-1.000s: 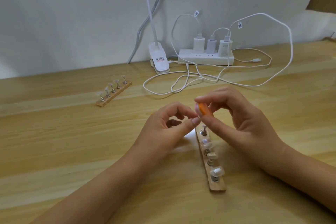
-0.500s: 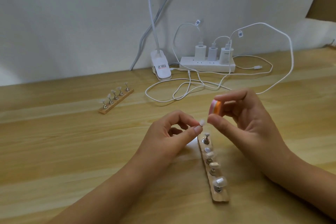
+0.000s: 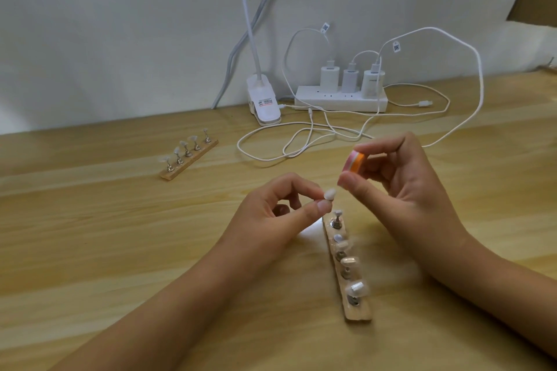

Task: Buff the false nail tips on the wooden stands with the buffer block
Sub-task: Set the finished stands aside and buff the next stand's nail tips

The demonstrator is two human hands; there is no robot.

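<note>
**Wooden table, both hands raised above the near stand**

Pale wooden table (image 3: 90, 235) is backed by a white wall (image 3: 120, 24), against which a power strip (image 3: 340, 101), a lamp clamp (image 3: 263, 102) and looped cables (image 3: 301, 141) are seen. The left hand (image 3: 271, 214) is held just above the table, forearm angled in from the lower left. A loose nail tip (image 3: 329, 194) is pinched between its thumb and curled forefinger. The right hand (image 3: 401, 187) is raised slightly higher, palm turned leftward. The orange-and-pink buffer block (image 3: 353, 162) is gripped between its thumb and fingertips, near the tip but apart from it. The near wooden stand (image 3: 349, 274) lies below both hands, with nail tips on its nearer posts. The far wooden stand (image 3: 190, 159) is set well apart to the left.
</note>
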